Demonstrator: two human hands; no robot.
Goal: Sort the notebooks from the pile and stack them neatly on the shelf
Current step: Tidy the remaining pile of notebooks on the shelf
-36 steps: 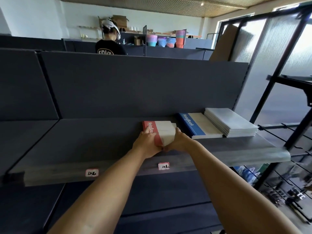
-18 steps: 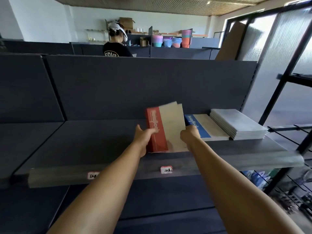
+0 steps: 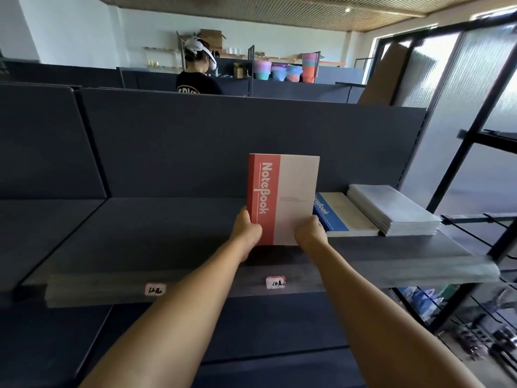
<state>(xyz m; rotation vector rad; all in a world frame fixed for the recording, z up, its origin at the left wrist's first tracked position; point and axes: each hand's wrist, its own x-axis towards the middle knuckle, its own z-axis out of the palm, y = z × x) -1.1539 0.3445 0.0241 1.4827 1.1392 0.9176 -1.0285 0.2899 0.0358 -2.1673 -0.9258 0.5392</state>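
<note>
A red-spined notebook (image 3: 284, 198) is held upright over the dark shelf (image 3: 156, 233), its cover turned toward the camera, so that the white word "NoteBook" is read running down the red band while the rest of the cover is seen as pale beige. Its lower edge is kept at or just above the shelf surface; whether it touches cannot be told. The lower left corner is gripped by the left hand (image 3: 247, 231), with the thumb laid on the red band, and the lower right corner is gripped by the right hand (image 3: 310, 233), with fingers curled round the edge.

Just beside the right hand, a blue-spined notebook (image 3: 340, 214) is laid flat on the same shelf, its near-left corner hidden behind the upright cover. Against its right side a stack of grey notebooks (image 3: 391, 210) is set, also flat.

On the front lip of the shelf two small price labels (image 3: 275, 282) with handwritten marks are stuck, one under each forearm.

Behind the shelf's back panel, another person (image 3: 197, 71) with a white headset is seen from behind, and coloured pots (image 3: 285, 70) are ranged on a far shelf.
</note>
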